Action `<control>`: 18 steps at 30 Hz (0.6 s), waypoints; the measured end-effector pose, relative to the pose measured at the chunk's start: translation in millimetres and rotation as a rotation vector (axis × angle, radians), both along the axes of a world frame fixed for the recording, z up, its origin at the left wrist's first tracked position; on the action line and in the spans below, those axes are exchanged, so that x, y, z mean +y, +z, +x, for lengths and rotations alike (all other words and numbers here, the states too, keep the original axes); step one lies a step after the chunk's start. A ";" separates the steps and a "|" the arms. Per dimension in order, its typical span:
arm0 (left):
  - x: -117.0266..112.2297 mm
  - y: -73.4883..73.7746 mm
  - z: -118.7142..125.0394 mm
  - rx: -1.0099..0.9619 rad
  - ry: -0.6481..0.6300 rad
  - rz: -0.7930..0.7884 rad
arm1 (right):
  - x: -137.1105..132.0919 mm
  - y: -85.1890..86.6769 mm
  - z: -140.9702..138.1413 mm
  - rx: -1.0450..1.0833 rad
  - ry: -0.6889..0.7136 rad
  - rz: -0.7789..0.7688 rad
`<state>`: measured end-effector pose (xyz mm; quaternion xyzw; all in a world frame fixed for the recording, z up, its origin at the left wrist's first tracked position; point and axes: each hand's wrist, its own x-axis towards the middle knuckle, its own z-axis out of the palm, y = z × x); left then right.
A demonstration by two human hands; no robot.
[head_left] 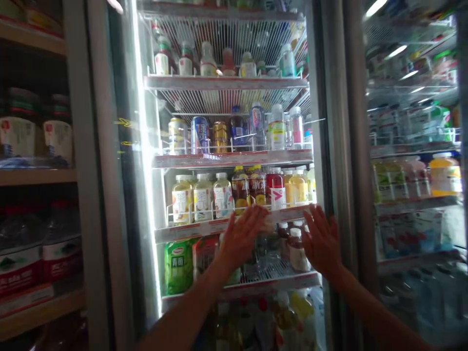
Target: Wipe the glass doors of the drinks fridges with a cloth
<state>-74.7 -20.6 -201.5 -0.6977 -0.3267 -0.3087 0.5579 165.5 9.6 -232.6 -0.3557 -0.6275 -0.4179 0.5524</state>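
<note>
My left hand (243, 239) is raised in front of the lit drinks cooler, fingers stretched out and holding nothing I can see. It overlaps the shelf edge below the dark yellow-capped bottles (240, 187). By its fingertips is a pale blurred patch (269, 223) that I cannot make out. My right hand (321, 243) is also open, fingers up, near the cooler's right-hand frame (351, 161). Behind it stand small brown bottles with white caps (298, 251). Whether either hand touches a surface is unclear.
Several shelves hold bottles and cans, including a blue can (200, 135) and a red drink bottle (276, 187). Lower left sits a green pouch (178, 268). A brown shelf (36, 176) with bottles stands left; another stocked cooler (417, 204) stands right.
</note>
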 end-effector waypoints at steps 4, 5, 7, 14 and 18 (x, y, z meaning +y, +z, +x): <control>7.7 3.9 25.9 -0.023 -0.051 -0.012 | -3.7 -4.1 23.8 0.022 -0.033 0.000; 8.3 -3.7 32.6 0.083 -0.071 -0.041 | -4.8 -6.8 28.8 0.023 -0.042 0.006; 9.6 -18.4 44.9 0.278 -0.106 -0.085 | -7.0 -13.1 38.2 0.021 -0.066 0.008; 34.1 20.7 96.9 0.029 -0.100 -0.025 | -12.0 -27.7 70.0 0.045 -0.142 -0.042; 38.5 4.3 127.4 0.142 -0.147 -0.048 | -14.0 -37.4 79.8 0.032 -0.154 -0.047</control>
